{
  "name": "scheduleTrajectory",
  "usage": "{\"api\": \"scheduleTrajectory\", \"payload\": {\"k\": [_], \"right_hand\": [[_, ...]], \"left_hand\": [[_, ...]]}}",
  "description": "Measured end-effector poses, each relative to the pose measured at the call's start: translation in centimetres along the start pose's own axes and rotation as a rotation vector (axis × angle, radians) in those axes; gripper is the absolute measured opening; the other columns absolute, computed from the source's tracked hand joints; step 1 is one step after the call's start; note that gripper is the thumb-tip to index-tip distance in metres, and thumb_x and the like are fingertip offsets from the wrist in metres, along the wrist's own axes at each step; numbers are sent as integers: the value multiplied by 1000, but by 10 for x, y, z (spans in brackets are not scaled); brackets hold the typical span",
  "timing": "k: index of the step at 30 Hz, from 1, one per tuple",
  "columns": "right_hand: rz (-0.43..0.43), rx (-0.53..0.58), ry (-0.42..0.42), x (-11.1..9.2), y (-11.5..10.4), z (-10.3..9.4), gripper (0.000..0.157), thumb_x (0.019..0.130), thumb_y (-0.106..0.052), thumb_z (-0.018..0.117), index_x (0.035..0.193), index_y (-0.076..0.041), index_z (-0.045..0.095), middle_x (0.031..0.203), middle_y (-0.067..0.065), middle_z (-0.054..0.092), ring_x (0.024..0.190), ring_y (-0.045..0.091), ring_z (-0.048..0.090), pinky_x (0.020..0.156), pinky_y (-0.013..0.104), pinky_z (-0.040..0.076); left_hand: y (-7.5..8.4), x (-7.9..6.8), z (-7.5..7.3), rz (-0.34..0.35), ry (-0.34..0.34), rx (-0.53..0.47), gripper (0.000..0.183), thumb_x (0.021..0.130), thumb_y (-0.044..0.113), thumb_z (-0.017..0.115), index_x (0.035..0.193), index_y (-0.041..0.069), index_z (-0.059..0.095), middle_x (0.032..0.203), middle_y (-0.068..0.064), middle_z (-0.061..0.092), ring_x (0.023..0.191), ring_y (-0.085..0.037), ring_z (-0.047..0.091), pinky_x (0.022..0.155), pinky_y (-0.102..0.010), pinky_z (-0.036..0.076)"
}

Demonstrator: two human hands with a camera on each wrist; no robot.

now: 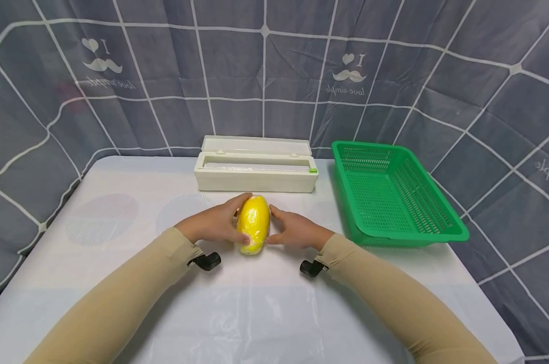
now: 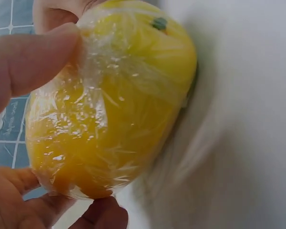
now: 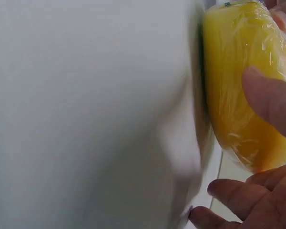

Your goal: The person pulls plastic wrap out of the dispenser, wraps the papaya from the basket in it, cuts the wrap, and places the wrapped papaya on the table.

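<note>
A yellow oval fruit [image 1: 254,222] wrapped in clear cling film lies upright-lengthwise on the table, in the middle of the head view. Wrinkled film and a small green mark at one end show in the left wrist view. My left hand [image 1: 218,221] grips it from the left, thumb on the near part and fingers round the far end. At its right side is my right hand [image 1: 297,230], thumb and fingers spread and loosely bent beside the fruit. In the right wrist view the right thumb [image 3: 271,98] lies against or just over the film; contact is hard to tell.
Behind the fruit stands a white cling film box [image 1: 256,179] with its lid raised and a green slider at its right end. A green plastic basket [image 1: 353,215] is at the right. The white tablecloth [image 1: 256,313] meets a grey checked curtain [image 1: 238,65].
</note>
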State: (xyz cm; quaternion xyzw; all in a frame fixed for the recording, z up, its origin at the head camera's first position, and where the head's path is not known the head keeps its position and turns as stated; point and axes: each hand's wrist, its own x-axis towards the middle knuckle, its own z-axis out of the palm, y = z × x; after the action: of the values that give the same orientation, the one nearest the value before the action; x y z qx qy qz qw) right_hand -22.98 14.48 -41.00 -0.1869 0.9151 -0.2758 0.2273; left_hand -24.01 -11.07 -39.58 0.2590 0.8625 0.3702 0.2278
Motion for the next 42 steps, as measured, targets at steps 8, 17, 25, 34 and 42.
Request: {"api": "scheduleTrajectory", "payload": {"k": [8, 17, 25, 34, 42], "right_hand": [[-46, 30, 60, -6, -4, -1, 106, 89, -34, 87, 170, -20, 20, 169, 7, 39, 158, 28, 35, 130, 52, 27], [20, 21, 119, -16, -14, -12, 104, 86, -32, 89, 168, -17, 27, 163, 8, 50, 156, 31, 39, 127, 57, 32], [-50, 70, 120, -13, -11, -7, 99, 87, -32, 89, 166, -15, 31, 167, 8, 41, 156, 31, 38, 128, 54, 30], [-31, 173, 54, -6, -9, 5, 108, 88, -44, 85, 170, -30, 16, 172, 0, 34, 154, 32, 42, 126, 57, 33], [-110, 129, 100, -4, -18, 6, 99, 88, -39, 86, 166, -18, 29, 159, 3, 49, 140, 29, 53, 120, 53, 43]], "left_hand": [[-9, 3, 8, 0, 15, -62, 120, 82, 30, 89, 170, 16, 10, 167, -17, 37, 139, -40, 55, 115, -52, 48], [-11, 4, 15, 8, 14, -113, 120, 80, 36, 93, 168, 22, 12, 166, -13, 40, 141, -40, 56, 118, -52, 46], [-13, 1, 9, -47, 3, -46, 120, 80, 41, 92, 169, 23, 15, 170, -9, 35, 151, -37, 45, 125, -58, 34], [-17, -4, 3, -59, -31, -6, 135, 78, 34, 94, 171, 20, -4, 167, -16, 39, 145, -34, 51, 125, -56, 35], [-18, -4, 5, -15, -18, -65, 119, 88, 53, 82, 171, 26, 1, 156, -13, 52, 141, -31, 55, 121, -56, 41]]}}
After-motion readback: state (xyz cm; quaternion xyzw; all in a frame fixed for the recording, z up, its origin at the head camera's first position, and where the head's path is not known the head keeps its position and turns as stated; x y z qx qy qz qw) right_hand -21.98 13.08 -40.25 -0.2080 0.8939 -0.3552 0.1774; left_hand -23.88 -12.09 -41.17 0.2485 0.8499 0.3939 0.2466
